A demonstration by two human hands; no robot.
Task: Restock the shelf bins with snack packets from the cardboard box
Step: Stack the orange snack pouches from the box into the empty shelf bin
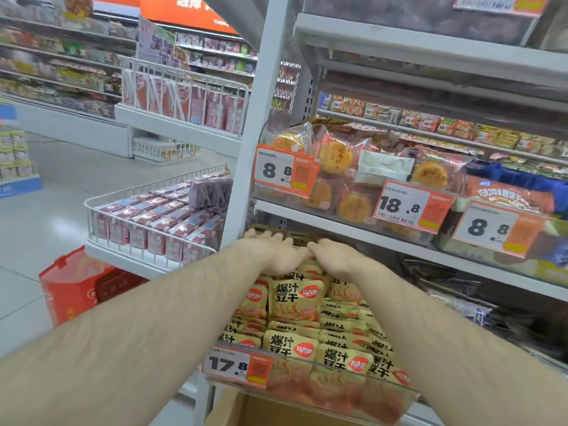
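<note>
A clear plastic shelf bin [396, 395] is heaped with several small yellow snack packets [295, 298] printed with black characters and a red logo. Both my arms reach into the back of that bin. My left hand [273, 250] lies palm down, fingers spread, on the rear packets. My right hand [335, 256] lies beside it, also flat on the packets, thumbs nearly touching. Neither hand visibly grips a packet. The cardboard box [242, 410] shows its open top edge right below the bin at the bottom of the view.
An orange 17.8 price tag [236, 365] hangs on the bin front. The shelf above [353, 226] holds pastry packs behind 8.8 and 18.8 tags. A grey shelf upright [249, 142] stands left of my hands. Wire baskets of red cartons [159, 219] and a red box [76, 287] sit left.
</note>
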